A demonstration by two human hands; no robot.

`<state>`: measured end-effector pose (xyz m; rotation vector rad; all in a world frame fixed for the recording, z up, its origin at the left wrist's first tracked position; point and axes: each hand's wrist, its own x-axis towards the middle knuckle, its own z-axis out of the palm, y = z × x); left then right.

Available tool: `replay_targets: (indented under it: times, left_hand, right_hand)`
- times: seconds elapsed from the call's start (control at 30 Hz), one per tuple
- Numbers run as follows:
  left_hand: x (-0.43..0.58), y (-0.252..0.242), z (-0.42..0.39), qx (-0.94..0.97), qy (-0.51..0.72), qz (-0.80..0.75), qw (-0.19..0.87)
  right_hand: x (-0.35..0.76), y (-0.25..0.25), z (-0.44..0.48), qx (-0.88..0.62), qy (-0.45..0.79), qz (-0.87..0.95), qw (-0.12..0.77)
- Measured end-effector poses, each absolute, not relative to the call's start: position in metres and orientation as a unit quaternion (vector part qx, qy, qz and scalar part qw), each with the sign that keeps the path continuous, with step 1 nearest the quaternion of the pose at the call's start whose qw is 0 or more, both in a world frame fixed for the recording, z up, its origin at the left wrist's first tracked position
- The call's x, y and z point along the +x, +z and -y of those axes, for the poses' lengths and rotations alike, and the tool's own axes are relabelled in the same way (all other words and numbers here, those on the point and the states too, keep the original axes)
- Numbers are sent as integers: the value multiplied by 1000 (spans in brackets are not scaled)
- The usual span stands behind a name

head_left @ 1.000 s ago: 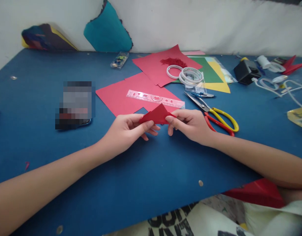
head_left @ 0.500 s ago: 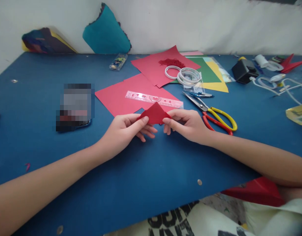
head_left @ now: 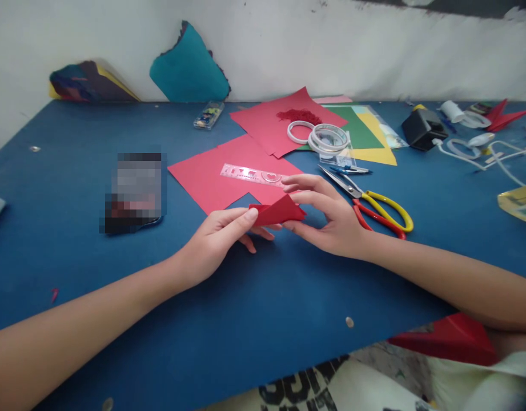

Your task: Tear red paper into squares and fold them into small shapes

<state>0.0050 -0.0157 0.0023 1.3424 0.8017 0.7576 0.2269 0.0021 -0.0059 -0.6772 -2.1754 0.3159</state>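
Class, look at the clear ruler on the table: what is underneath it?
Red paper lies under the clear ruler and shows through it. The right hand hides the ruler's right end, so what is under that end cannot be seen.

So it's a big blue table (head_left: 254, 319) with a few round metal-looking studs in it; a pinkish-red sheet (head_left: 198, 174) lies near the middle, with green (head_left: 365, 128) and yellow sheets (head_left: 378, 156) overlapping farther back; the scissors (head_left: 356, 194) sit right of centre, blades slightly apart, near a black box (head_left: 423, 128); over left there's a pixelated slab (head_left: 136, 191), plus a little pinkish scrap (head_left: 54, 295) and a small clear case (head_left: 208, 116) toward the back
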Motion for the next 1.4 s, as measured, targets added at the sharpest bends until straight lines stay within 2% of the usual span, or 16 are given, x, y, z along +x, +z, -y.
replay_targets:
  times: [0.1, 0.3, 0.37, 0.43, 0.53, 0.6, 0.77, 0.93, 1.0, 1.2, 1.4]
  left_hand:
    - [4, 0, 15, 590, 335, -345, 649]
    - [4, -4, 14, 580, 360, -352, 641]
    - [4, -4, 14, 583, 363, -347, 639]
    - [5, -3, 14, 588, 362, -347, 634]
    - [6, 1, 16, 604, 352, -369, 612]
    - [6, 3, 17, 620, 345, -385, 590]
    - [8, 6, 18, 632, 338, -393, 576]
    - [8, 7, 17, 633, 335, -395, 576]
    - [8, 7, 17, 630, 331, -401, 577]
    - [10, 9, 19, 629, 324, -419, 570]
    - [11, 7, 21, 643, 328, -416, 554]
  right_hand:
    - [228, -5, -2, -245, 34, 877, 413]
    - [235, -5, -4, -119, -254, 870, 405]
    - [237, -2, -4, -83, -295, 874, 377]
    - [239, 1, -2, -87, -269, 902, 327]
    - [240, 5, 1, -125, -166, 946, 251]
    - [240, 6, 2, -146, -137, 951, 233]
    - [242, -1, 1, -176, -189, 929, 265]
    - [241, -1, 2, -88, -393, 859, 316]
    - [240, 1, 3, -71, -427, 842, 322]
    - [241, -3, 3, -99, -423, 849, 300]
    - [235, -6, 5, -198, -220, 881, 370]
